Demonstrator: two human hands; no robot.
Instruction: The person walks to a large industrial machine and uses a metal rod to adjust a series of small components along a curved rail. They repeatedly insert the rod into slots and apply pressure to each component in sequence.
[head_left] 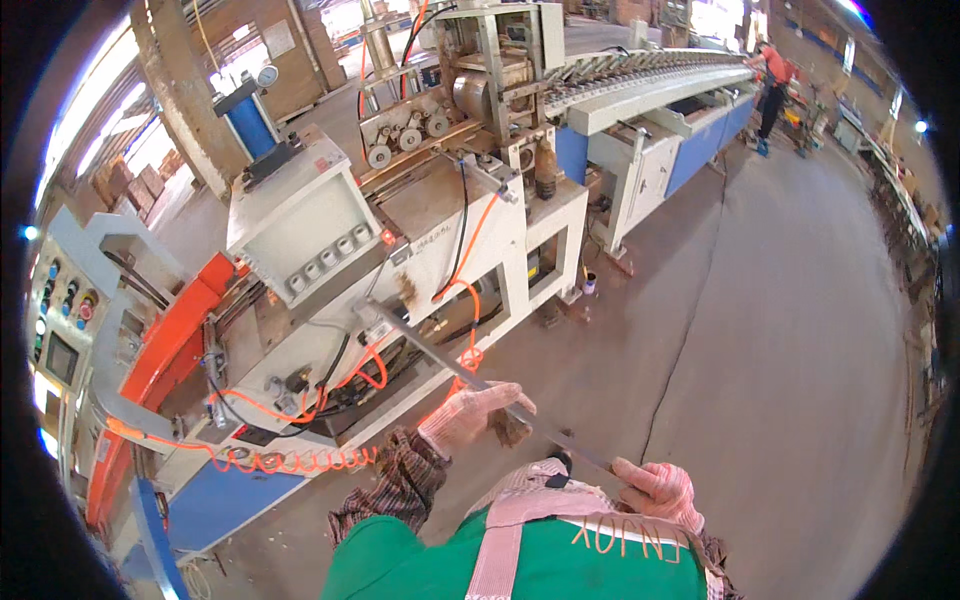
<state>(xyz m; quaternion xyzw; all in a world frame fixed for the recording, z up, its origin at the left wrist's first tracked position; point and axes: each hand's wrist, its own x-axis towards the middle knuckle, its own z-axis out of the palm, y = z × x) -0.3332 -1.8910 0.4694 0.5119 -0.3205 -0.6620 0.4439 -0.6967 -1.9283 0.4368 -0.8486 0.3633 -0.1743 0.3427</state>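
Observation:
A long, thin metal bar (pixel 430 352) runs diagonally from the machine's front down toward me; whether its far end touches the machine is unclear. My left hand (pixel 470 410), in a pale pinkish knit glove, grips the bar partway along. Beneath those fingers is a dark brown bit (pixel 512 432) that I cannot make out. My right hand (pixel 655 492), gloved alike, holds the near end of the bar in front of my green apron. An orange coiled air hose (pixel 300 460) hangs along the machine left of my left hand.
The grey machine (pixel 540 215) spans the left and middle, with a control panel (pixel 62 310) and red arm (pixel 175 340). A long conveyor (pixel 645 95) extends back right, where a person in red (pixel 772 70) stands. A black cable (pixel 680 340) crosses the grey floor (pixel 790 350).

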